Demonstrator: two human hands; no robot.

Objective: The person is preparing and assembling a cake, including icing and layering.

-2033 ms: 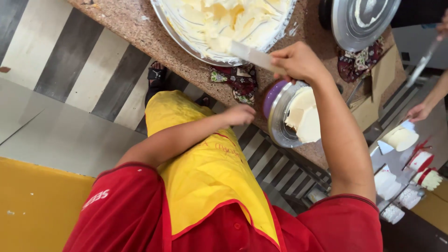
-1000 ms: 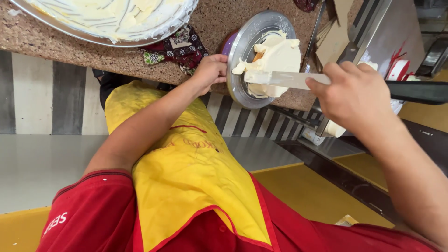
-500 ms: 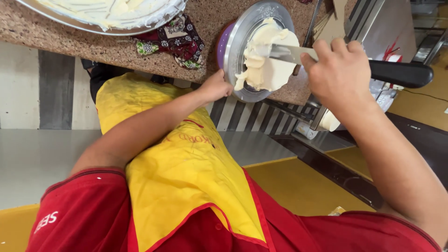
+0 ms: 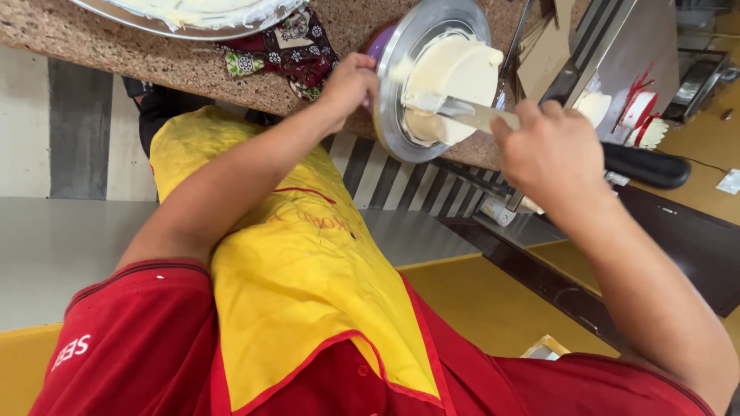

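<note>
A small cake (image 4: 455, 77) covered in white cream sits on a round metal turntable (image 4: 401, 115) at the edge of the speckled stone counter (image 4: 154, 65). My left hand (image 4: 351, 81) grips the turntable's rim. My right hand (image 4: 551, 154) holds a long knife with a black handle (image 4: 644, 166); its flat blade (image 4: 462, 112) presses against the cream on the cake's side. I wear a yellow apron (image 4: 301, 262) over a red shirt.
A large metal tray (image 4: 193, 19) of cream lies at the counter's far left, with a patterned cloth (image 4: 289, 46) beside it. Cardboard pieces (image 4: 547, 50) and small cream-filled containers (image 4: 640, 115) are to the right. Below is a grey and yellow floor.
My right hand came from the big tray to the small cake with cream on the blade. The view shifted right. My left hand went from the counter edge to the turntable rim.
</note>
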